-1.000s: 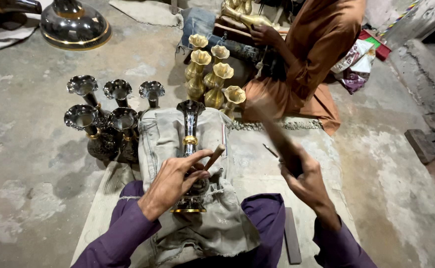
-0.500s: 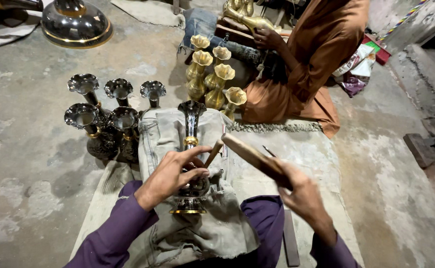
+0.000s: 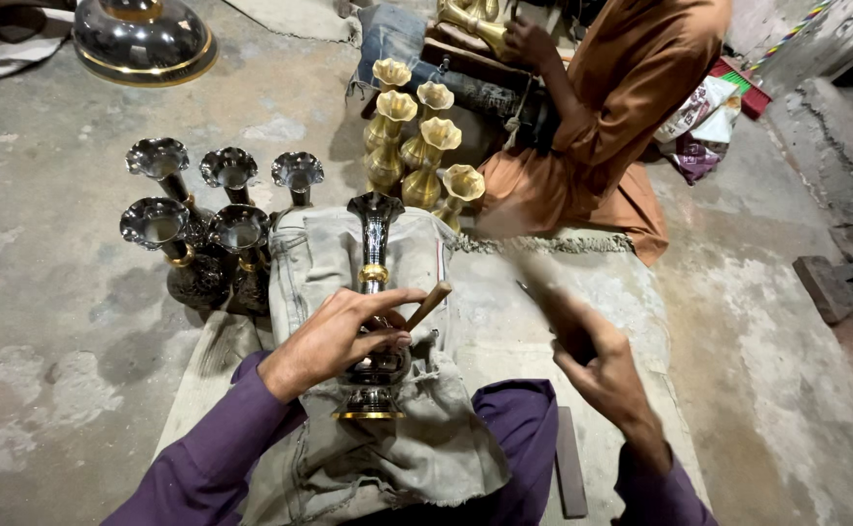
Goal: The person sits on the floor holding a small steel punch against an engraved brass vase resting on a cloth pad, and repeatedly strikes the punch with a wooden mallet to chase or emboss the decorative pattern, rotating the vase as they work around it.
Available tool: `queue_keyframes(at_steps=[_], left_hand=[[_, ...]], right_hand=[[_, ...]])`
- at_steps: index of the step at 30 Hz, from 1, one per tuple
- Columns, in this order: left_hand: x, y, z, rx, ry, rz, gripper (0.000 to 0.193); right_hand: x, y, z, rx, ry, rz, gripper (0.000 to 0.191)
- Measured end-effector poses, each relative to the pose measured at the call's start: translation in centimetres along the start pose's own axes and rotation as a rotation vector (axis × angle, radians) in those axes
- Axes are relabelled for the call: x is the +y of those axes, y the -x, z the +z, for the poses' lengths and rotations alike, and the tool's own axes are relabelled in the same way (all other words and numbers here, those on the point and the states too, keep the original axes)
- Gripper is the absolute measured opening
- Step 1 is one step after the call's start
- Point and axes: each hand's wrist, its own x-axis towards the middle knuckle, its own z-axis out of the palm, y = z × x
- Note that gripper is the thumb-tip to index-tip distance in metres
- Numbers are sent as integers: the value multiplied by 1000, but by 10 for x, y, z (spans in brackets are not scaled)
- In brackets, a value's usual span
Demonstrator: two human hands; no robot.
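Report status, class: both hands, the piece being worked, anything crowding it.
Left hand pins dark vase, pinching a small rod. Right hand grips blurred stick. Dark vases close beside.

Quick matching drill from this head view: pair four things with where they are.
Things:
1 dark vase
2 wooden stick
3 golden vases
4 blurred tool

Places:
A in the right hand
B lying on grey cloth under the left hand
C in left-hand fingers
D standing beside the person in orange

Pairs: 1-B, 2-C, 3-D, 4-A
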Motion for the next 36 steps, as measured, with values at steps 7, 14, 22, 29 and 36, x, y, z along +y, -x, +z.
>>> queue_keyframes(at_steps=[7, 14, 22, 29, 36], left_hand=[[9, 20, -4, 91, 24, -14, 55], [29, 40, -12, 135, 54, -57, 54], [58, 56, -19, 183, 117, -62, 56], [83, 62, -29, 179, 94, -55, 55], [103, 64, -43, 141, 197, -43, 49]], right_hand=[[-29, -1, -6, -44, 212, -168, 78], [-52, -4, -16, 6, -163, -27, 69], [-91, -1, -49, -28, 18, -115, 64], [-128, -3, -72, 48, -36, -106, 69], [-138, 16, -94, 25, 206, -194, 73]])
